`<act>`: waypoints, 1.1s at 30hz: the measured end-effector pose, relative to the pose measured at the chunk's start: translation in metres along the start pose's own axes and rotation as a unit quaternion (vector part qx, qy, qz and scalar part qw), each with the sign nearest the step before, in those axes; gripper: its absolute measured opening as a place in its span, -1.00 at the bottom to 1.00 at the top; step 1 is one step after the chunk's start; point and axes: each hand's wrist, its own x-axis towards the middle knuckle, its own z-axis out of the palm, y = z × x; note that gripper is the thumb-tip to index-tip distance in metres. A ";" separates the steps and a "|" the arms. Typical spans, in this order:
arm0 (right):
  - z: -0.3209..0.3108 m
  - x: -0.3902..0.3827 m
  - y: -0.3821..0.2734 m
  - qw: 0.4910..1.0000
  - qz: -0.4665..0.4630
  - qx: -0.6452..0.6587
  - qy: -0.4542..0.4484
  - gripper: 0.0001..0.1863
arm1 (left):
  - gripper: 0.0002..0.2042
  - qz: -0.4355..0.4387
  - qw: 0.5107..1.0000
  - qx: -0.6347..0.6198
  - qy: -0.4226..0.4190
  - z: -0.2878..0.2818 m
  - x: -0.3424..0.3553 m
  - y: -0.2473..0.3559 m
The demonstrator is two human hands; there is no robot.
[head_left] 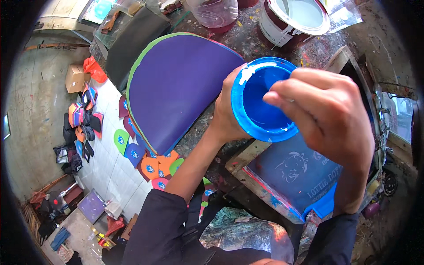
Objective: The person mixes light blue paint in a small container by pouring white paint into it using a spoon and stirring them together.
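Note:
My left hand (226,108) is wrapped round the side of a blue tub (236,102), tilted so its mouth faces me. White smears mark the rim, and blue paint or ink (261,108) lies inside. Over the tub's mouth, my right hand (329,110) is closed with thumb and fingertips pinched together. Whatever sits in that pinch, if anything, is hidden by the fingers. Below the tub rests a wood-framed printing screen (282,176) with a faint drawing and lettering. A blue squeegee-like piece (321,206) lies at its near edge, under my right forearm.
Left of the tub lies a stack of rounded purple sheets (176,84) with a green edge. Behind stand a white-topped paint bucket (282,28) and a clear tub (214,13). Printed coloured pieces (150,167) cover part of the floor tiles at left, near a cardboard box (76,78).

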 end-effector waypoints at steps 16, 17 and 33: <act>-0.002 0.004 -0.003 0.993 0.013 0.070 -0.098 -0.90 | 0.20 0.220 0.967 0.102 0.072 -0.001 0.008 0.017; 0.001 0.005 0.001 0.997 0.018 0.067 -0.029 -0.91 | 0.20 0.224 0.967 0.101 0.071 -0.002 0.008 0.019; -0.001 0.003 0.001 0.998 0.029 0.051 0.024 -0.90 | 0.22 0.241 0.962 0.100 0.080 0.002 0.010 0.020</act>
